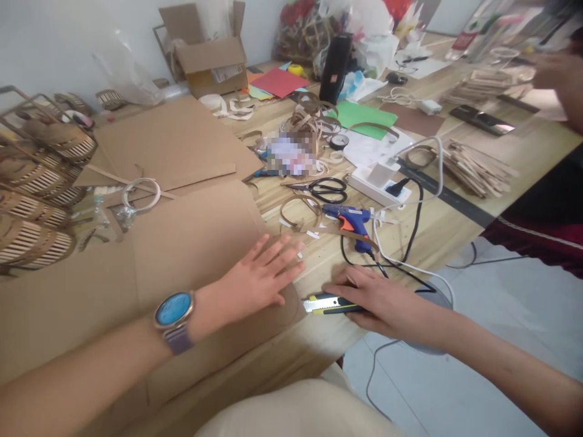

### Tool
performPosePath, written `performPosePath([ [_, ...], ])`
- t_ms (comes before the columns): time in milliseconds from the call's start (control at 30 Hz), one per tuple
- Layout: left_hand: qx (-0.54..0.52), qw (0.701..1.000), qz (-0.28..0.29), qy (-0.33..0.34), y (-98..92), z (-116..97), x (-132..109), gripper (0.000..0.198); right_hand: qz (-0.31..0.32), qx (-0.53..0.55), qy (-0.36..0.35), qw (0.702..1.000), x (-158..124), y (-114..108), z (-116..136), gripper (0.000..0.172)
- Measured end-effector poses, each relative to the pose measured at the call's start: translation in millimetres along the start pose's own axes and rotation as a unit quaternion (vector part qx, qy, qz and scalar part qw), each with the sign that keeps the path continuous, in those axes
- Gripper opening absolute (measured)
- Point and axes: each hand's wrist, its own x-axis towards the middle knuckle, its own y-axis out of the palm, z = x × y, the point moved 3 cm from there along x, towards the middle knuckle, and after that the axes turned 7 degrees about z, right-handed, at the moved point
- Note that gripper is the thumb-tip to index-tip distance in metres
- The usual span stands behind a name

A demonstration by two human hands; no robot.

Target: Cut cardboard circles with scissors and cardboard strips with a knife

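Observation:
My left hand (262, 276) lies flat with fingers spread on a large sheet of brown cardboard (195, 243), close to its right end. A watch with a blue face sits on that wrist. My right hand (371, 294) is closed around a yellow and black utility knife (325, 303), palm down near the table's front edge. The knife points left, its metal front at the cardboard's right edge. A curved line shows on the cardboard between the two hands. Whether the blade touches the cardboard I cannot tell.
Beyond my hands lie a blue glue gun (353, 221), black-handled scissors (323, 189) and a white power strip (380, 185) with cables trailing over the table edge. Woven baskets (36, 206) stand at left. Another person's hand (558, 79) is at the far right, near bundled wooden strips (478, 167).

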Motion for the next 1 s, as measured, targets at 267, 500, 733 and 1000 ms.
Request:
performPosePath([
  [267,-0.132,0.988,0.079,0.009,30.0,-8.8,-32.1,0.078,-0.028,-0.099,-0.024,0.994,-0.4,9.8,-4.3,0.054],
  [500,-0.138,0.988,0.059,-0.036,30.9,-1.2,-17.6,0.070,-0.050,-0.151,-0.026,0.987,4.0,9.9,-8.7,0.041],
  [733,-0.143,0.988,0.051,-0.043,31.7,-0.2,-15.8,0.067,-0.069,-0.098,-0.018,0.993,-9.3,20.9,-12.1,0.044],
  [1000,-0.148,0.987,0.048,-0.042,29.5,-0.7,-15.4,0.064,-0.111,-0.043,0.053,0.991,-22.6,32.5,6.9,0.039],
])
